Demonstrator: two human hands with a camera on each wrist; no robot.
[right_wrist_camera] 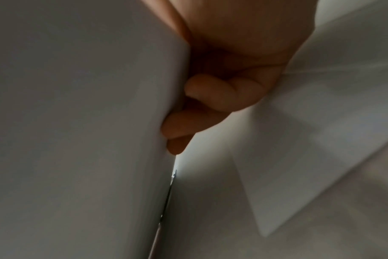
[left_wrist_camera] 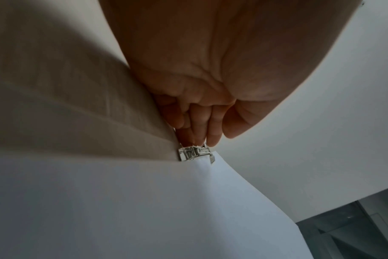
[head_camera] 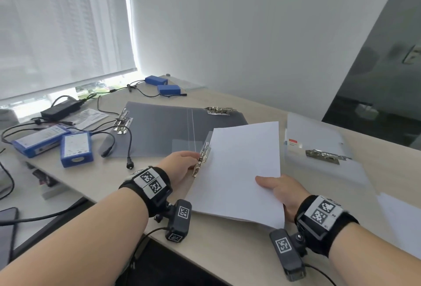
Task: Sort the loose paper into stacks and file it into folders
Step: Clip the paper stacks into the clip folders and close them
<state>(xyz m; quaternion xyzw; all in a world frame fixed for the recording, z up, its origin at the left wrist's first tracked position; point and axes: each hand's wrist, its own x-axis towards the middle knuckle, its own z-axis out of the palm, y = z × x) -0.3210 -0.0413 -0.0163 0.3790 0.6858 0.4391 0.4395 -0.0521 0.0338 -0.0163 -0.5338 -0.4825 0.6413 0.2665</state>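
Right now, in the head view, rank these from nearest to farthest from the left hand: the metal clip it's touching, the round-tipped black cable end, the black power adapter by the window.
1. Metal clip: at the left hand fingertips, on the paper's left edge.
2. Black cable end: on the desk, left of the hand.
3. Power adapter: far left, by the window.

Daylight from window (head_camera: 63,35) at left; head view bright, edges warped; wrist views dim, blurred.
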